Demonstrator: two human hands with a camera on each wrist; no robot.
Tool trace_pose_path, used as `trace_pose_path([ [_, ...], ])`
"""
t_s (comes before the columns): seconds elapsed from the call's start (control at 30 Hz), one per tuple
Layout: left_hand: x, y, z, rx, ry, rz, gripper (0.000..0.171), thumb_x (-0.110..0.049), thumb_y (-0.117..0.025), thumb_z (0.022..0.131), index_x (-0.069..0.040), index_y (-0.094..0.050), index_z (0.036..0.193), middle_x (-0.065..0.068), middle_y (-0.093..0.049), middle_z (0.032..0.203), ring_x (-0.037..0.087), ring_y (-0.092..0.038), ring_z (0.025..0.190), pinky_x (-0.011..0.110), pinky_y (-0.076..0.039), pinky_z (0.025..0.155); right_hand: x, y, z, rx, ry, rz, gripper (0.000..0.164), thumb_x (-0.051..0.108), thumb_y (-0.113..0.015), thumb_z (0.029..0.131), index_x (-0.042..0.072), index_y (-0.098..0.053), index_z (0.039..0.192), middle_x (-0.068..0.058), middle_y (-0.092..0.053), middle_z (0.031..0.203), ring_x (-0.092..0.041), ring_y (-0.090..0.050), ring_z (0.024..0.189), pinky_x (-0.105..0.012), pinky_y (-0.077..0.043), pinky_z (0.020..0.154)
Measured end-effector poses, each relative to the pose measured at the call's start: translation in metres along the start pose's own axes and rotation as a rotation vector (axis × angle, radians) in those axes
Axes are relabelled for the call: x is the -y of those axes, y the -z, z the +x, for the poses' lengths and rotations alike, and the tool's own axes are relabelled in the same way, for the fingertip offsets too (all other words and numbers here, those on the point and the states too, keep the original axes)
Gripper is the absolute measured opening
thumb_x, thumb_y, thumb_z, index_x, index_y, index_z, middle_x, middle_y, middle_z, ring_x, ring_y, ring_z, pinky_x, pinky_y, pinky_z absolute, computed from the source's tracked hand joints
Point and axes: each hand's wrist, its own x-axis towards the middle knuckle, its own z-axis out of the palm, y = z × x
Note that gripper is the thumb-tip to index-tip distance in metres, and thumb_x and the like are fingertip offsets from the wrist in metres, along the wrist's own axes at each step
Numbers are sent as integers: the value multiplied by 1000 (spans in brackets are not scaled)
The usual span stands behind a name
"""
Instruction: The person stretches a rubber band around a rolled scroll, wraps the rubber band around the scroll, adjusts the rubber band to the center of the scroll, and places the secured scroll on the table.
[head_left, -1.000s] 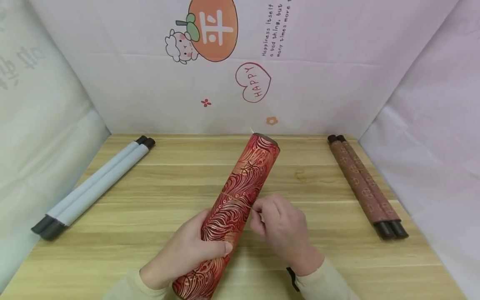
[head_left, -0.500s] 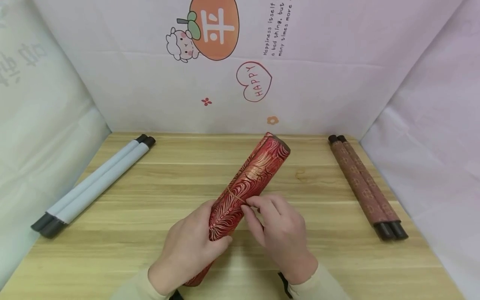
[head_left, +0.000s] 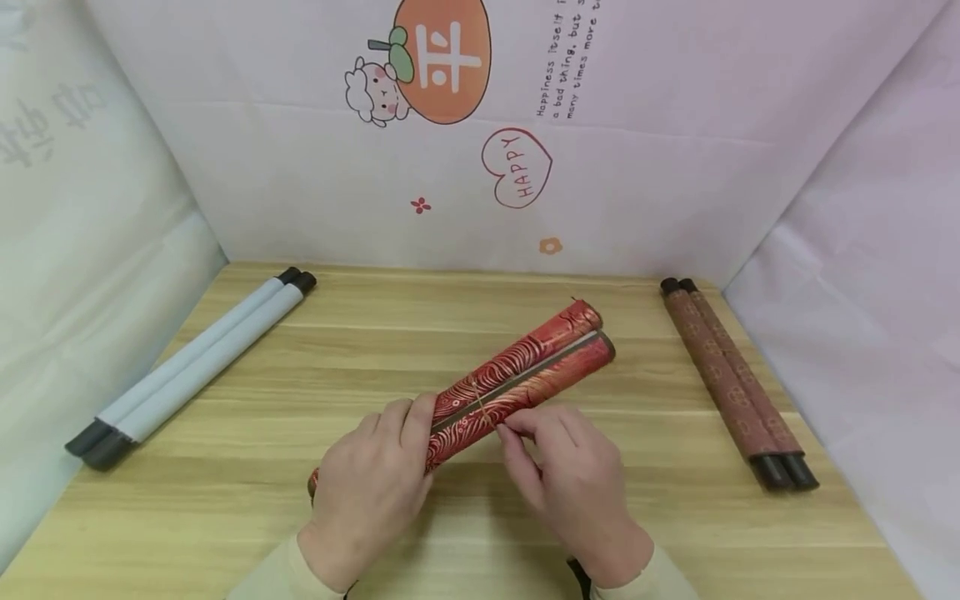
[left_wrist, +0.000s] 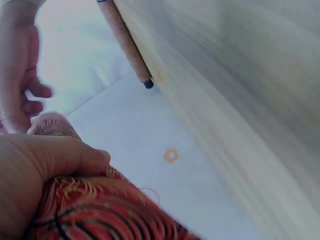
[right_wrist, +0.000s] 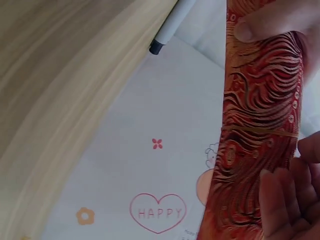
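Red scroll (head_left: pixel 525 394), HAPPY heart (head_left: pixel 517 167), side writing (head_left: pixel 84 107) unclear

Head view forward and down, close tilted wrist views, red roll (head_left: pixel 525 392) shared

Lanes flank red roll (head_left: pixel 540 387) | obstacles: white roll (head_left: pixel 210 362) left, brown roll (head_left: pixel 720 375) right, cloth (head_left: pixel 637 200) behind

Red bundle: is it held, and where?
The left hand grips the red bundle by its nearer half; the right hand is at its thin band, grip unclear.
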Motion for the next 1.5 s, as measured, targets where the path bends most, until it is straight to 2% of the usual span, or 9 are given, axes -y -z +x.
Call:
trace_pose_path([
  [0.17, 0, 1, 3, -106, -86, 108, 31, -12, -58, 97, -3, -65, 125, 13, -68, 99, 27, -65, 64, 35, -56, 51, 4, 5, 14, -63, 57, -41, 38, 40, -65, 102, 3, -75, 106, -10, -74, 99, -29, -67, 87, -40, -55, 78],
  [0.23, 0, 3, 4, -125, -109, 134, 31, -12, -43, 104, -4, -65, 125, 13, -68, 100, 27, -64, 65, 35, -57, 53, 3, 5, 17, -10, 64, -96, 58, 56, -59, 101, 2, -74, 116, -15, -74, 112, -36, -68, 104, -50, -53, 94],
  [0.3, 0, 4, 4, -140, -131, 154, 32, -11, -39, 108, -4, -65, 124, 13, -69, 101, 27, -65, 67, 36, -58, 56, 0, 6, 19, 104, 59, -174, 80, 74, -60, 91, 2, -71, 123, -18, -72, 123, -41, -64, 119, -59, -47, 106],
  [0.4, 2, 7, 5, -155, -171, 179, 29, -10, -40, 108, -6, -65, 122, 13, -69, 101, 27, -66, 70, 37, -60, 60, -5, 6, 18, 297, 35, -251, 97, 83, -72, 69, 6, -68, 126, -18, -70, 128, -43, -61, 127, -67, -40, 112],
  [0.5, 1, 9, 8, -206, -207, 188, 25, -11, -45, 106, -8, -67, 118, 11, -69, 98, 27, -67, 73, 37, -59, 62, -6, 5, 18, 411, 37, -265, 100, 76, -88, 52, 9, -69, 124, -14, -72, 123, -40, -65, 122, -67, -41, 112],
  [0.8, 2, 11, 16, -352, -277, 185, 19, -7, -56, 98, -10, -71, 109, 10, -70, 95, 27, -68, 76, 36, -58, 65, 1, 2, 18, 562, 29, -162, 89, 49, -98, 62, 14, -64, 136, -4, -71, 129, -27, -67, 118, -62, -44, 112],
  [1.0, 7, 10, 17, -392, -301, 182, 18, -10, -56, 98, -11, -71, 109, 11, -71, 96, 29, -67, 77, 37, -56, 65, -3, 4, 21, 642, -99, -199, 117, 71, -92, 55, 5, -53, 143, -12, -69, 132, -32, -66, 121, -61, -44, 112],
  [1.27, 8, 9, 16, -394, -320, 173, 20, -10, -57, 96, -12, -72, 108, 8, -72, 97, 28, -68, 78, 36, -57, 67, -4, 4, 25, 764, -124, -201, 103, 81, -85, 54, 10, -64, 126, -7, -72, 119, -28, -67, 114, -50, -50, 106],
  [1.5, 10, 2, 8, -162, -187, 69, 31, -10, -46, 101, -13, -72, 117, 7, -72, 102, 29, -69, 79, 42, -59, 64, -2, -3, 20, 714, -84, -233, 105, 74, -88, 59, 7, -62, 136, -11, -69, 133, -31, -66, 122, -58, -46, 110],
])
